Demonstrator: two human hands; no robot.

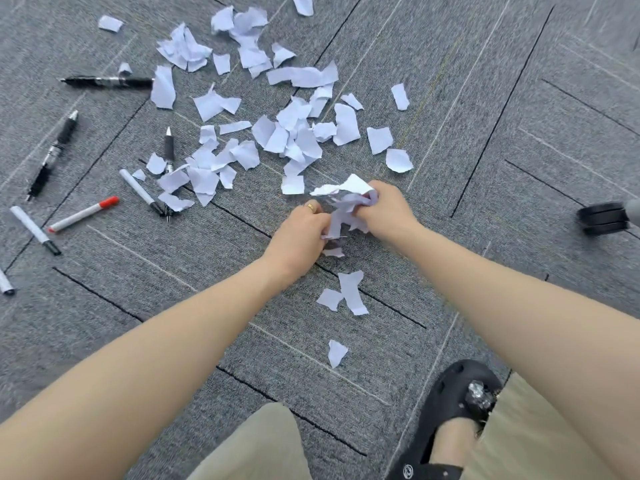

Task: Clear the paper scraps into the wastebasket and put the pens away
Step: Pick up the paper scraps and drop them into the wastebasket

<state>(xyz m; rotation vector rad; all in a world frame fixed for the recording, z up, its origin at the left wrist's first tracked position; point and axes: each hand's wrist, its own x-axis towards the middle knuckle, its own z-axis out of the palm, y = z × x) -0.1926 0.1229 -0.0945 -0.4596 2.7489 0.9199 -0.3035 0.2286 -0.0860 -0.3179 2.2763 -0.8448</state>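
Knees and a black shoe [450, 420] nearest. Both hands, left [301, 233] and right [384, 211], clutch gathered paper scraps [346, 202], bunching them for one carry. Pens [83, 214] lie untouched to their left.

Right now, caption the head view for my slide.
Both hands, left hand and right hand, gather paper scraps off carpet; pens lie untouched.

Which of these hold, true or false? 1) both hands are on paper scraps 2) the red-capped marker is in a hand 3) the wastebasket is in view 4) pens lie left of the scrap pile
1) True: left hand and right hand grip a bunch of paper scraps.
2) False: the red-capped marker lies on the carpet.
3) False: no wastebasket shows.
4) True: e.g. the black pen.
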